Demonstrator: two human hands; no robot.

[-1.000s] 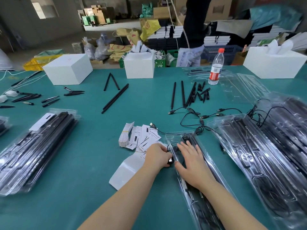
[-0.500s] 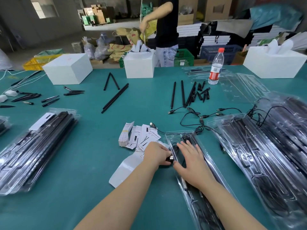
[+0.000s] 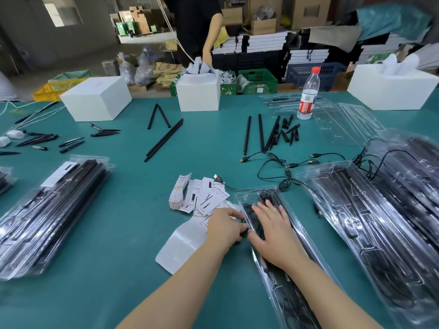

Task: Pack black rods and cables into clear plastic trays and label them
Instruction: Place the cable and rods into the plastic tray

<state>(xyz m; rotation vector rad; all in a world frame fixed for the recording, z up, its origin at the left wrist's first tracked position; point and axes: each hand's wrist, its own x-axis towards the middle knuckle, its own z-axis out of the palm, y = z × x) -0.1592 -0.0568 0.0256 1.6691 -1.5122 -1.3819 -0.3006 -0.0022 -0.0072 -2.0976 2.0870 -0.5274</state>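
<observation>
At the near edge of the green desk (image 3: 123, 233), we press a clear plastic tray (image 3: 280, 262) shut over its black rods (image 3: 301, 236) and a coiled cable (image 3: 251, 217). Our right hand (image 3: 273, 236) lies flat on the tray's upper end, fingers straight and spread, holding it down. Our left hand (image 3: 224, 227) is curled at the tray's left rim, fingertips pinching something small and dark there; we cannot tell whether it is a plug or the tray's edge.

The tray looks thin, light and springy, slick under the palm and likely to pop open or slide on the mat, so we judge it best held along its rims and pressed near the clasps, not in the middle. The rods are stiff and slender; the cable is limp and will want to creep out of its pocket.

Just beside the left hand lie a fanned pile of printed labels (image 3: 204, 198) and a white backing sheet (image 3: 180, 245). Loose rods (image 3: 261, 131) and USB cables (image 3: 273, 162) wait toward the desk's middle, with a water bottle (image 3: 308, 93) behind them. Filled trays are stacked along the right edge (image 3: 370, 222) and toward the left edge (image 3: 54, 210). A second person (image 3: 197, 27) stands at the far edge, by a white box (image 3: 199, 91).
</observation>
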